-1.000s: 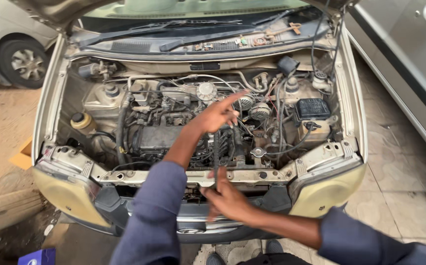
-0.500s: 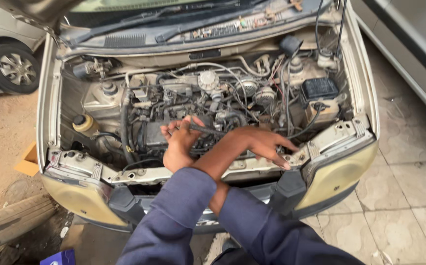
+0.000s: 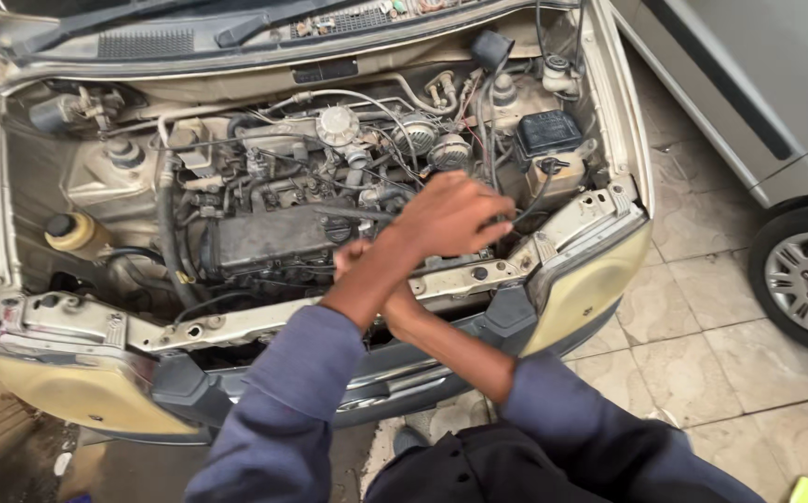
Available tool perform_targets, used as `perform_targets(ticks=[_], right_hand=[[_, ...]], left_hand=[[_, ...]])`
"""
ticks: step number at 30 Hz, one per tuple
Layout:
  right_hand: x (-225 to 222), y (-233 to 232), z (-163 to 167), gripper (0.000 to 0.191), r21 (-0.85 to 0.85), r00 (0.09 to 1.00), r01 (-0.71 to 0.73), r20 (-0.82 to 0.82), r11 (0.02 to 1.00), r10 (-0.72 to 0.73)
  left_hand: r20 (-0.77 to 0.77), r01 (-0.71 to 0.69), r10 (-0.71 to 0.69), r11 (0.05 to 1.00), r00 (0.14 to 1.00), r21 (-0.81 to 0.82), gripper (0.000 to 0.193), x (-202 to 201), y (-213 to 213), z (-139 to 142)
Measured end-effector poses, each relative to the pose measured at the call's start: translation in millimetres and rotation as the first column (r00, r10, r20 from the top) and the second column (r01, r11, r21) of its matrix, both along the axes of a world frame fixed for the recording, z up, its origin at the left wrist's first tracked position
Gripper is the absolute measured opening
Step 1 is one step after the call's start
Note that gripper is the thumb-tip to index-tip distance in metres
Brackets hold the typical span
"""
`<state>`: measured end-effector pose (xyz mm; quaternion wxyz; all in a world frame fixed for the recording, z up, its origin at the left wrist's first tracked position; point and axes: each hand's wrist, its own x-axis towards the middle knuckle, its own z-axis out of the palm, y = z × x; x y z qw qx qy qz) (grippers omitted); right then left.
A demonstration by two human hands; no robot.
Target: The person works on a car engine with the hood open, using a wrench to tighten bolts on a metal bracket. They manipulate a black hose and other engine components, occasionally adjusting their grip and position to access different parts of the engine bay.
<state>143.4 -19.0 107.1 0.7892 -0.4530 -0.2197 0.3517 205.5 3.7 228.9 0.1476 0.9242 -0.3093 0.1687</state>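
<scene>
Blue sleeves cross over the car's front edge, so the left hand (image 3: pixel 455 216) lies on the right side of the view and the right hand (image 3: pixel 359 259) sits under the left wrist. The left hand hangs palm down, fingers curled loosely over the engine bay; whether it grips anything I cannot tell. The right hand is mostly hidden, only its knuckles showing, so its state cannot be told either. Just beyond the right hand lies the dark engine cover (image 3: pixel 269 237). Past the left hand stand the black battery (image 3: pixel 549 132) and a tangle of hoses. Far off to the right hand's side sits a yellowish reservoir (image 3: pixel 76 233). Below both wrists runs the pale front crossmember (image 3: pixel 236 321).
</scene>
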Motion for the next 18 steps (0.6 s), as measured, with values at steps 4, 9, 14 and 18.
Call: perform_targets(ticks=[4, 9, 14, 18], right_hand=[[-2.0, -41.3, -29.2, 0.018, -0.283, 0.903, 0.288, 0.399, 0.915, -0.161], [25.2, -54.4, -61.6, 0.048, -0.185, 0.811, 0.457, 0.489, 0.87, -0.322], [63.8, -31.1, -82.5, 0.03, -0.141, 0.311, 0.544, 0.949, 0.827, -0.043], [81.0, -32.5, -78.9, 0.03, 0.183, -0.034, 0.449, 0.982, 0.874, -0.188]], left_hand=[[0.104, -0.035, 0.038, 0.999, 0.994, -0.028, 0.024, -11.4, 13.5, 3.3], [-0.095, -0.17, 0.17, 0.985, 0.981, 0.007, 0.023, -25.2, 14.4, 3.9], [0.181, -0.065, 0.085, 0.992, 0.98, -0.111, 0.018, -32.4, 4.0, 10.4], [0.361, -0.017, 0.124, 0.958, 0.924, -0.286, 0.019, -45.9, 8.3, 26.4]])
